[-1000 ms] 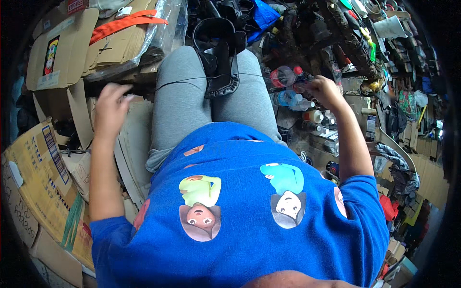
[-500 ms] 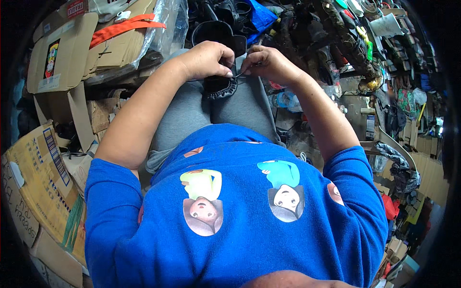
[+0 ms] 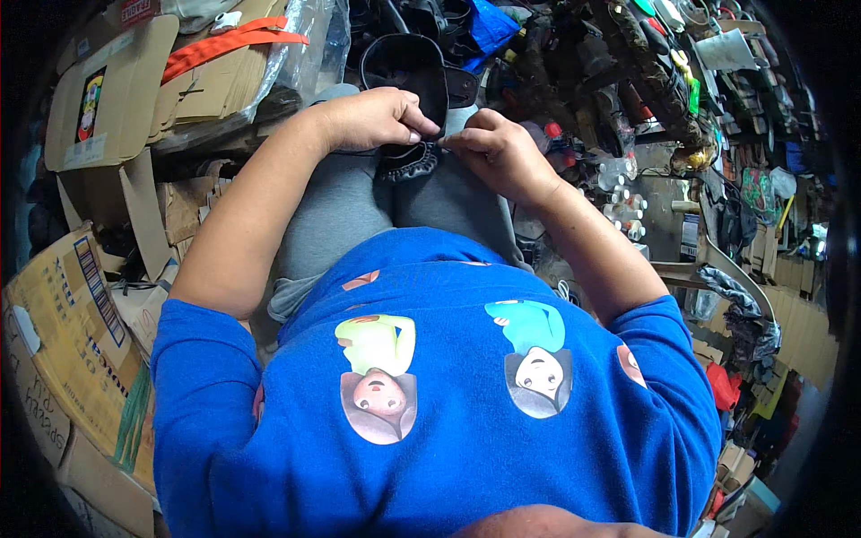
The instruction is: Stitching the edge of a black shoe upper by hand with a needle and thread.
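Note:
Over my lap, between the grey trouser legs (image 3: 332, 202), sits a small black piece with a gathered, puckered edge (image 3: 408, 168), shiny like leather. My left hand (image 3: 381, 118) is closed in a pinch at its upper edge, fingers pointing right. Close beside it, my right hand (image 3: 502, 154) is curled, with thumb and index finger pressed together near the left fingertips. What the right pinch holds is too small to make out. Just beyond the hands stands a larger black hollow item (image 3: 404, 72), open at the top.
Left of me are a cardboard box (image 3: 117, 99), flattened cardboard with an orange strap (image 3: 238, 45), and a yellow printed carton (image 3: 76, 332). Small clear bottles (image 3: 625, 211) lie right of my legs. Cluttered racks of tools (image 3: 717, 90) fill the right; a blue plastic sheet (image 3: 491, 31) lies ahead.
My right hand has turned and lowered slightly, its fingers more curled. My left hand has shifted slightly down and left. The thin dark strand between the fingertips no longer shows clearly.

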A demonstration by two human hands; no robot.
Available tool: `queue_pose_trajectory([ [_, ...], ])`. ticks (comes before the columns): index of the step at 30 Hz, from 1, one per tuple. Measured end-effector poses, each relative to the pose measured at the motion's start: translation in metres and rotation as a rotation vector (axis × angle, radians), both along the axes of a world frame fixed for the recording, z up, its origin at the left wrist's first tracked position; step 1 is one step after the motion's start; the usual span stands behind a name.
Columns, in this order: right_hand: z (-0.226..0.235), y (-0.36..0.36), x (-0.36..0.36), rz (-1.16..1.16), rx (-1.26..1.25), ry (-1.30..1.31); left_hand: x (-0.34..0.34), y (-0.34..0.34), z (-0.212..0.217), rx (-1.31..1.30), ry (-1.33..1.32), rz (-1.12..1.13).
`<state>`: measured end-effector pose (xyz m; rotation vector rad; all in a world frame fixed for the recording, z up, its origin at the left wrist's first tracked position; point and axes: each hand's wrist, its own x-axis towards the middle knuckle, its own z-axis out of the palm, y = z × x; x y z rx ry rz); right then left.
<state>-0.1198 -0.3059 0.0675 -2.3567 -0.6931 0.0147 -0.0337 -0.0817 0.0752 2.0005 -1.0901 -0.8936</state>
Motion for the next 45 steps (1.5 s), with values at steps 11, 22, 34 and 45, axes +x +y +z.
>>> queue_pose_trajectory([
  [11, 0.037, 0.032, 0.019, 0.256, -0.629, -0.232, -0.001, -0.006, -0.015, -0.079, -0.277, 0.045],
  [22, -0.003, 0.02, 0.024, 0.026, -0.127, 0.014, -0.013, -0.005, -0.034, -0.363, -0.542, 0.383],
  [34, 0.024, -0.074, -0.001, 0.044, 1.378, 0.816, -0.057, 0.121, 0.029, 0.291, -0.347, 0.659],
  [45, 0.012, -0.034, -0.012, -0.301, -0.187, 0.4, -0.037, 0.044, 0.002, -1.334, 1.123, 0.903],
])
